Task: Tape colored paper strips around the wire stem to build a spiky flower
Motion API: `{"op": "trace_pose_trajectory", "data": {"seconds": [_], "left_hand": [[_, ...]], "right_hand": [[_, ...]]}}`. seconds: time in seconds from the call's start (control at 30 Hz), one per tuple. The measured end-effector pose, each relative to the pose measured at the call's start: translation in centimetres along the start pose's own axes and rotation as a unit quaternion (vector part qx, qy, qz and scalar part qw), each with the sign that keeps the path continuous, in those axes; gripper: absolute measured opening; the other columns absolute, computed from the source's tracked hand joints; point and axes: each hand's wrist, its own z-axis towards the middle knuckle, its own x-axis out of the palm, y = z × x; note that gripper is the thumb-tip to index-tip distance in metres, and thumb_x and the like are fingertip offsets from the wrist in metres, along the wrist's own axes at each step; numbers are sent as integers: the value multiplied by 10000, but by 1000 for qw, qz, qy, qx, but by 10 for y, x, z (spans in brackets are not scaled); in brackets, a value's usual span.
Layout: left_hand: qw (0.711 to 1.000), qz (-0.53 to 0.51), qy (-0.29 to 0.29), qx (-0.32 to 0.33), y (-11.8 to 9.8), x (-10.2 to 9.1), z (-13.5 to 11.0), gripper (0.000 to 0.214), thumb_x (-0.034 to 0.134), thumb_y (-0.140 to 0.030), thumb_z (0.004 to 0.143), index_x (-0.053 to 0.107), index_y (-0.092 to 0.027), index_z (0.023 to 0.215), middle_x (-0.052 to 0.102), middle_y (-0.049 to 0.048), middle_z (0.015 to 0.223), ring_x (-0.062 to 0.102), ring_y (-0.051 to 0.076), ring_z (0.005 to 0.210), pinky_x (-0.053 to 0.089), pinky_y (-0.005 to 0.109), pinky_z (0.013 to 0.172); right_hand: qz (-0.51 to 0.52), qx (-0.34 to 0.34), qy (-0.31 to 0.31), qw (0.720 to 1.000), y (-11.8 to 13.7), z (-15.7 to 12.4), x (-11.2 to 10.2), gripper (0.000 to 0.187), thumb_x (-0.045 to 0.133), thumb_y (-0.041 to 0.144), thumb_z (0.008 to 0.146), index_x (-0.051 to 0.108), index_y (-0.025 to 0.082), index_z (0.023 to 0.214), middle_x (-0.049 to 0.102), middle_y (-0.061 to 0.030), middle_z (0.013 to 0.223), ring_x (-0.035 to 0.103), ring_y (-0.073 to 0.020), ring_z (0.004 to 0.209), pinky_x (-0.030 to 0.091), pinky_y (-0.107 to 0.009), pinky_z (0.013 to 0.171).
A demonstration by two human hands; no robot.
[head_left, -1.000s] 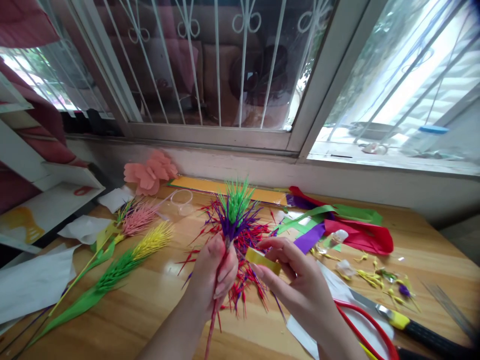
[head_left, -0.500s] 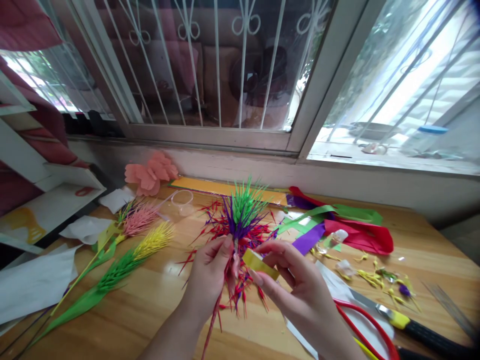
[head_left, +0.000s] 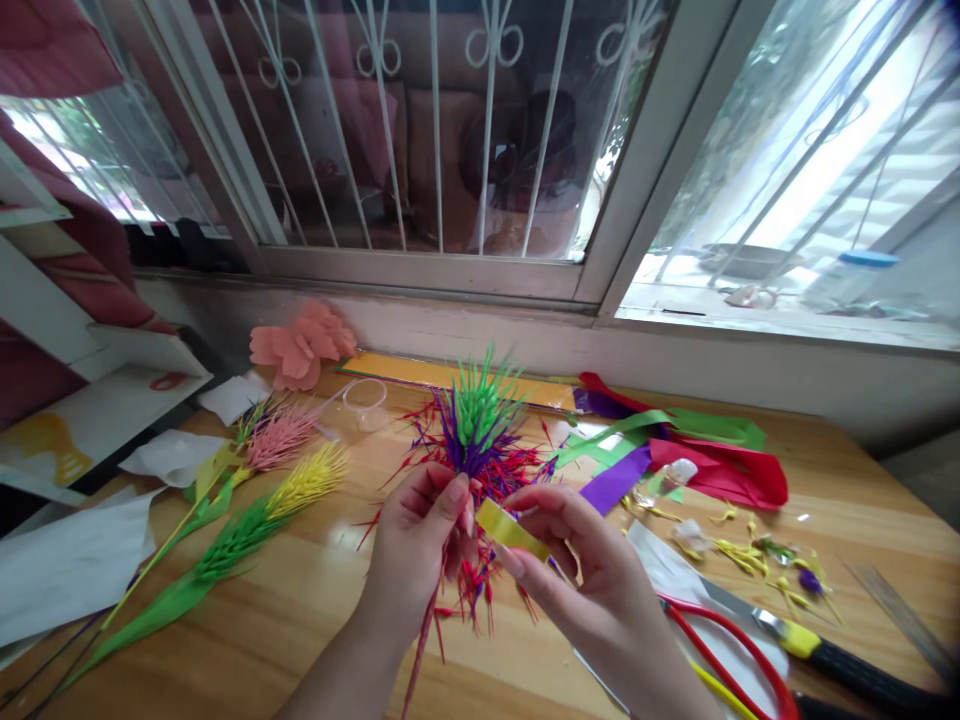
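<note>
My left hand point(head_left: 420, 540) pinches the stem of a handmade wheat ear point(head_left: 480, 415), green at the tip with purple spikes below. The ear stands upright, and its wrapped reddish stem point(head_left: 421, 650) runs down below the hand. Between the thumb and fingers of my right hand point(head_left: 581, 560) is a small roll of yellow tape point(head_left: 514, 530), held close to the stem at the base of the ear. Whether a strip of tape reaches the stem is hidden by the fingers. Red and purple paper spikes point(head_left: 517, 470) lie heaped on the table behind and beneath the hands.
Finished wheat stalks point(head_left: 240, 540) and white paper point(head_left: 71, 560) lie at left, near a coral paper flower point(head_left: 304, 345). At right are red-handled scissors point(head_left: 739, 640), a black-and-yellow utility knife point(head_left: 802, 640), a ruler point(head_left: 904, 615), yellow bits point(head_left: 742, 555) and crepe paper strips point(head_left: 720, 475).
The wheat ear has shifted slightly left and tilts a little differently. My right hand has moved slightly left with the tape roll, staying close to the stem.
</note>
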Motion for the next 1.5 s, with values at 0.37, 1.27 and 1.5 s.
{"op": "trace_pose_trajectory", "data": {"seconds": [0.37, 1.27, 1.5], "left_hand": [[998, 58, -10, -30, -2, 1, -5, 391, 636, -528, 658, 533, -153, 618, 396, -81, 393, 280, 11, 259, 181, 136, 269], [999, 9, -4, -35, 17, -3, 8, 294, 696, -415, 646, 549, -161, 667, 449, -76, 425, 309, 35, 299, 224, 167, 290], [996, 39, -18, -84, 13, 0, 7, 382, 720, -479, 573, 531, -159, 663, 376, -102, 410, 211, 1, 302, 149, 116, 273]], "right_hand": [[-12, -20, 0, 1000, 2, -2, 5, 206, 587, 270, 802, 525, 248, 998, 599, -41, 901, 606, -147, 810, 525, -228, 667], [-200, -190, -45, 960, 14, 2, 5, 237, 619, 169, 756, 510, 212, 962, 673, 9, 802, 592, -126, 659, 427, -285, 659], [-197, -196, -21, 961, 11, 8, 3, 207, 585, 144, 797, 480, 193, 969, 666, 10, 860, 586, -117, 726, 371, -291, 748]]}}
